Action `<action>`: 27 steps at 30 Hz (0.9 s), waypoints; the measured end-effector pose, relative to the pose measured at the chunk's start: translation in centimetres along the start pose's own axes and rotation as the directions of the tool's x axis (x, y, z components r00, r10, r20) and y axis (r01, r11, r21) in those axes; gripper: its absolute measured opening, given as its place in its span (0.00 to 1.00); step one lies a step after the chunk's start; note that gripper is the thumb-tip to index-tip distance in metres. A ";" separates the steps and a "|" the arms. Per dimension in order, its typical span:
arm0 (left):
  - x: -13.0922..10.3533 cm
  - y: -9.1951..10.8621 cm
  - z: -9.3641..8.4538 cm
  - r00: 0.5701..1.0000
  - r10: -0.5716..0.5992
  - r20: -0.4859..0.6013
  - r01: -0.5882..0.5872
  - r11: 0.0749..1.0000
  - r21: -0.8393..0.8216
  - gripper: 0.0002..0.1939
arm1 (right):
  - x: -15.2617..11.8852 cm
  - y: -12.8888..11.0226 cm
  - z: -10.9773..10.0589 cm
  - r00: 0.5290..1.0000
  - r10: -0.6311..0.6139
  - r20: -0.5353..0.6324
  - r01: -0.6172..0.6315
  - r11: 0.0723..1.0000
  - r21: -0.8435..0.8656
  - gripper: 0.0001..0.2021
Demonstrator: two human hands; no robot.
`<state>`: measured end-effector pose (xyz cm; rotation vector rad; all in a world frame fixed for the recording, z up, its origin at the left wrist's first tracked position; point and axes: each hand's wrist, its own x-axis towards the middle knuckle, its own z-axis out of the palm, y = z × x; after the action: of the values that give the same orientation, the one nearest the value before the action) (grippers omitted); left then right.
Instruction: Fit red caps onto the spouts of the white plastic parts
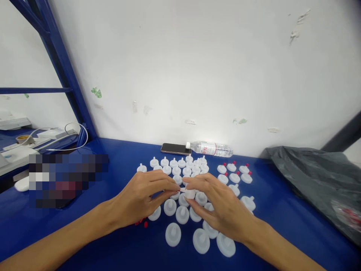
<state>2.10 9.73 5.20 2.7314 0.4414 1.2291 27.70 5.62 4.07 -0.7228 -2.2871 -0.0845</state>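
Note:
Between the thumb and fingers of my right hand point(218, 203) is a white plastic nozzle cap point(190, 193), a round disc with a thin spout, turned sideways so its spout points left. My left hand point(150, 192) is closed in a pinch at the spout's tip; whatever those fingertips hold is hidden. Many similar white nozzle caps point(182, 214) lie spout up under and around both hands. A few small red caps point(146, 224) rest beside my left wrist. Off to the right, several white discs carry red tips on their spouts point(234, 177).
A phone point(176, 149) and a clear plastic bottle point(210, 148) lie along the white wall. A dark grey plastic bag point(310, 180) covers the right side of the blue table point(118, 248). White cables and boxes point(52, 133) are at the left, near a blue metal frame point(63, 60).

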 end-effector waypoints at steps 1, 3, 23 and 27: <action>-0.1 -0.1 0.1 1.000 -0.001 -0.001 0.001 1.000 0.011 0.07 | 0.0 0.0 0.0 1.000 -0.002 -0.002 0.002 1.000 -0.001 0.16; -0.2 -0.2 0.3 1.000 -0.009 -0.017 0.010 0.999 0.049 0.08 | 0.0 0.0 0.0 1.000 -0.010 -0.010 0.010 1.000 -0.008 0.16; -0.9 0.6 0.9 0.995 0.095 0.019 -0.096 0.939 0.330 0.14 | 0.7 -0.7 0.2 0.972 -0.221 -0.081 0.201 0.959 -0.201 0.12; -0.8 0.9 0.8 0.996 0.091 0.020 -0.092 0.933 0.347 0.15 | 1.1 -0.9 0.0 0.955 -0.291 -0.050 0.267 0.925 -0.271 0.10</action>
<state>2.42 8.63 4.30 3.0801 0.5887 1.2755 26.61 5.35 4.91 -0.5040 -2.3011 -0.5520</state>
